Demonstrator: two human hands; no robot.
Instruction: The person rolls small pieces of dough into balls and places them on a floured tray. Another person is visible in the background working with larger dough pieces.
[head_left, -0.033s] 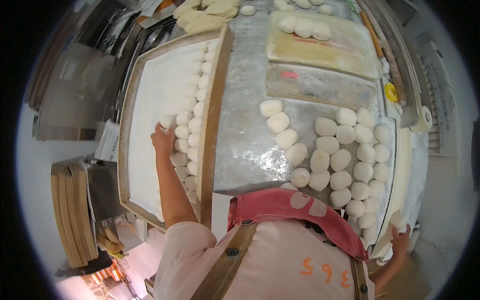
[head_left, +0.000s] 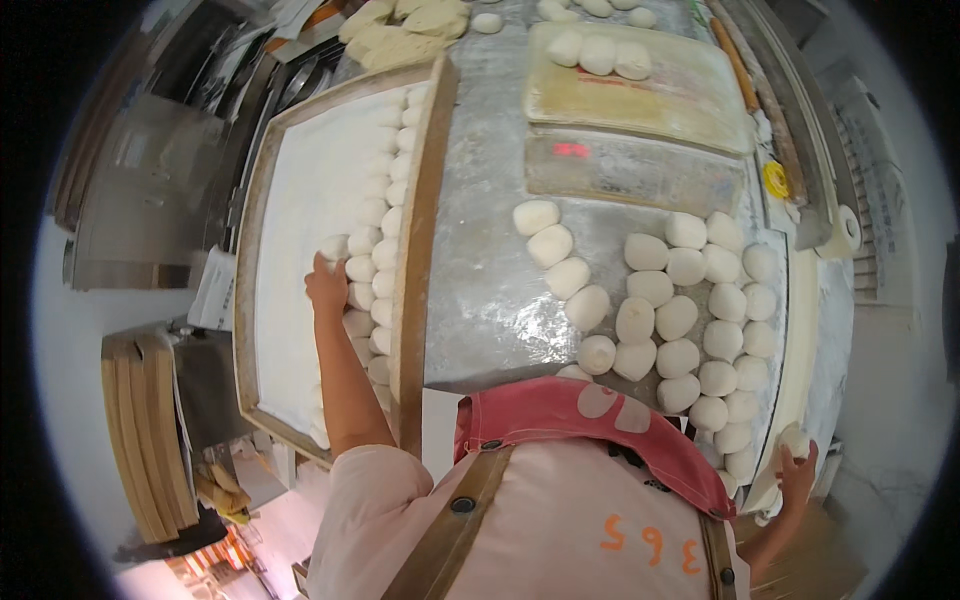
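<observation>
On tray [head_left: 300, 200]: pale, round dough ball [head_left: 333, 247]

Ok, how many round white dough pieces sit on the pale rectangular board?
3 round white dough pieces, side by side on the pale rectangular board: left, middle, right. None look hidden.

The scene is lit brightly and evenly from overhead. Soft glare is seen on the metal desk [head_left: 490, 300] at centre frame. Straight edges are bent toward the black-vignetted rim, where detail is slightly blurred.
</observation>
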